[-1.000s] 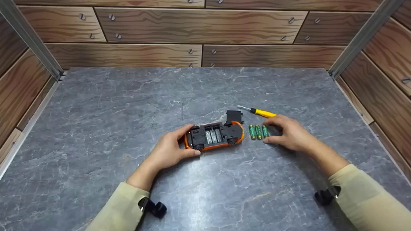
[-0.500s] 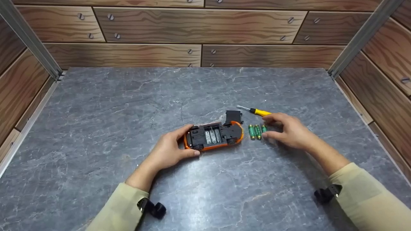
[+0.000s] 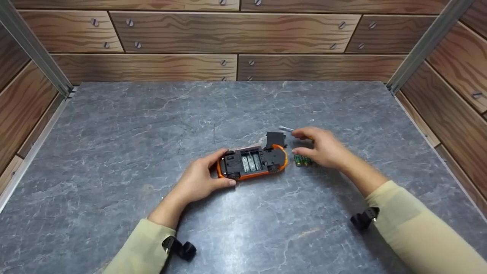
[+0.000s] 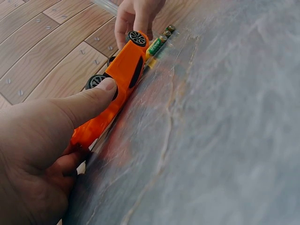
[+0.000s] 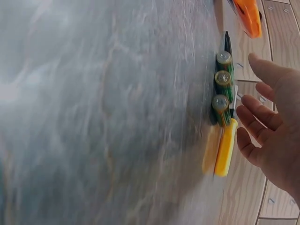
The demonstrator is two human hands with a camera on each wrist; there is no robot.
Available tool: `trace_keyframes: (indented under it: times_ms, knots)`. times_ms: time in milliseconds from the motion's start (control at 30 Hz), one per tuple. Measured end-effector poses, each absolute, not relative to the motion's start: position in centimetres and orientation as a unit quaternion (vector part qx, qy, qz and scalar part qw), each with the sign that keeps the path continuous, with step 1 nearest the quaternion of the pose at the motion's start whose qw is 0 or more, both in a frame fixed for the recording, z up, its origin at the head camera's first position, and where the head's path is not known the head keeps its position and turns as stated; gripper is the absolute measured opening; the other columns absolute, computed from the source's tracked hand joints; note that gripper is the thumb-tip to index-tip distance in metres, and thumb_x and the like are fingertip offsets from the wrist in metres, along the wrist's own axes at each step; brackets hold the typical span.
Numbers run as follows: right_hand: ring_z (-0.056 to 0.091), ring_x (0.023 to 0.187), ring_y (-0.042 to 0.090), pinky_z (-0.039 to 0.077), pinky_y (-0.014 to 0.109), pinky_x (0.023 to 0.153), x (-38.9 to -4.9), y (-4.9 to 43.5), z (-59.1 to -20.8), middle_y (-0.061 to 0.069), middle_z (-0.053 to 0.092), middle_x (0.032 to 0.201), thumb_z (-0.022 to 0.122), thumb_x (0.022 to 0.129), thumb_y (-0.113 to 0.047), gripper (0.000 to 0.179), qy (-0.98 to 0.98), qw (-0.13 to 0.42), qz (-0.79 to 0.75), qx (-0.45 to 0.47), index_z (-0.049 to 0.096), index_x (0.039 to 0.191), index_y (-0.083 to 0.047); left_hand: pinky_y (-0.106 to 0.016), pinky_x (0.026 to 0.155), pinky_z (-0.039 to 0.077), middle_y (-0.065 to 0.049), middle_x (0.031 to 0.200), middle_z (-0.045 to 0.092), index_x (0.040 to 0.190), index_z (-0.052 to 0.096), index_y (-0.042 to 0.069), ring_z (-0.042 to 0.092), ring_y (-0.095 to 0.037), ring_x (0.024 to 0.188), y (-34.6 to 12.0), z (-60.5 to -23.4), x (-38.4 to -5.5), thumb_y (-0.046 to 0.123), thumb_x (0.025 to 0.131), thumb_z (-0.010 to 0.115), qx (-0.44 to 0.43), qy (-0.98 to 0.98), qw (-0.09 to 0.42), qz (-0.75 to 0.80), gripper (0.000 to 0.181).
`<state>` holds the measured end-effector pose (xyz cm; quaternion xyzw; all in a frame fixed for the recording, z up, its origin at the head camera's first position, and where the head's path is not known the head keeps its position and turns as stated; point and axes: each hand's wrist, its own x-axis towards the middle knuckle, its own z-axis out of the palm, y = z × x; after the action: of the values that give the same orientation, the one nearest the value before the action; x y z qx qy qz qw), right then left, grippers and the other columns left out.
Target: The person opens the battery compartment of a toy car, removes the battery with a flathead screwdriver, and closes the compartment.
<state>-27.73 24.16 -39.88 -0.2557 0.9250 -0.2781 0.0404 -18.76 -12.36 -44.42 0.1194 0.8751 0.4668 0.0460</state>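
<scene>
An orange toy car (image 3: pixel 234 164) lies wheels-up, its battery compartment (image 3: pixel 252 161) uncovered and showing pale grey slots. My left hand (image 3: pixel 199 177) grips the car's left end, thumb along the near side; the left wrist view shows that thumb by a wheel (image 4: pixel 96 81). Three green batteries (image 3: pixel 302 161) stand in a row right of the car, partly covered by my right hand (image 3: pixel 323 147). That hand hovers with fingers and thumb apart, holding nothing. Behind the batteries lies a screwdriver with a yellow handle (image 5: pixel 226 147); in the head view the hand hides most of it.
A black battery cover (image 3: pixel 275 139) lies just behind the car's right end. All of this rests on a grey marbled tabletop (image 3: pixel 152 121). Wood-patterned panels (image 3: pixel 243 34) close off the back and sides, with metal posts (image 3: pixel 422 49) at the corners.
My right hand has left the right-hand battery, lifted, and moved left over the batteries and screwdriver. The left hand and the car have stayed in place.
</scene>
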Motion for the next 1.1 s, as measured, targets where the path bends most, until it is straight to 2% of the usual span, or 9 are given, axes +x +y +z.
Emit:
trace_keyframes:
  times_ms: [333, 500, 667, 833, 1100]
  knots:
    - [0.066, 0.118, 0.04, 0.047, 0.06, 0.108, -28.6, 22.7, -40.7, 0.017, 0.074, 0.124, 0.083, 0.093, -0.018, 0.031, 0.924, 0.011, -0.267, -0.275, 0.077, 0.12, -0.004, -0.045, 0.122, 0.037, -0.011, 0.156, 0.056, 0.16, 0.049, 0.016, 0.053, -0.029, 0.141, -12.4, -44.5, -18.8, 0.035, 0.078, 0.096, 0.117, 0.875, 0.043, 0.468, 0.097]
    - [0.066, 0.117, 0.04, 0.046, 0.061, 0.107, -28.9, 22.4, -40.9, 0.016, 0.074, 0.121, 0.083, 0.093, -0.021, 0.028, 0.927, 0.017, -0.26, -0.271, 0.078, 0.116, -0.006, -0.043, 0.123, 0.036, -0.009, 0.157, 0.055, 0.16, 0.049, 0.015, 0.051, -0.027, 0.143, -12.4, -44.5, -18.8, 0.036, 0.078, 0.096, 0.12, 0.874, 0.045, 0.468, 0.097]
    - [0.068, 0.116, 0.04, 0.048, 0.06, 0.107, -29.1, 22.3, -41.2, 0.016, 0.075, 0.121, 0.083, 0.093, -0.018, 0.024, 0.924, 0.016, -0.267, -0.271, 0.079, 0.114, -0.006, -0.044, 0.122, 0.037, -0.009, 0.154, 0.058, 0.159, 0.051, 0.014, 0.052, -0.027, 0.142, -12.4, -44.5, -18.8, 0.035, 0.079, 0.096, 0.131, 0.872, 0.036, 0.47, 0.095]
    - [0.068, 0.115, 0.04, 0.049, 0.059, 0.107, -29.3, 22.2, -41.3, 0.017, 0.076, 0.121, 0.082, 0.093, -0.016, 0.026, 0.925, 0.02, -0.276, -0.26, 0.079, 0.116, -0.006, -0.045, 0.122, 0.037, -0.01, 0.154, 0.058, 0.159, 0.051, 0.013, 0.052, -0.028, 0.142, -12.3, -44.5, -18.7, 0.035, 0.078, 0.096, 0.131, 0.872, 0.034, 0.47, 0.095]
    - [0.07, 0.112, 0.034, 0.048, 0.055, 0.108, -29.6, 21.7, -41.2, 0.01, 0.078, 0.115, 0.083, 0.093, -0.018, 0.041, 0.926, 0.043, -0.287, -0.243, 0.072, 0.13, -0.007, -0.046, 0.123, 0.036, -0.011, 0.156, 0.055, 0.16, 0.049, 0.014, 0.052, -0.03, 0.143, -12.3, -44.5, -18.7, 0.035, 0.078, 0.096, 0.124, 0.872, 0.042, 0.473, 0.097]
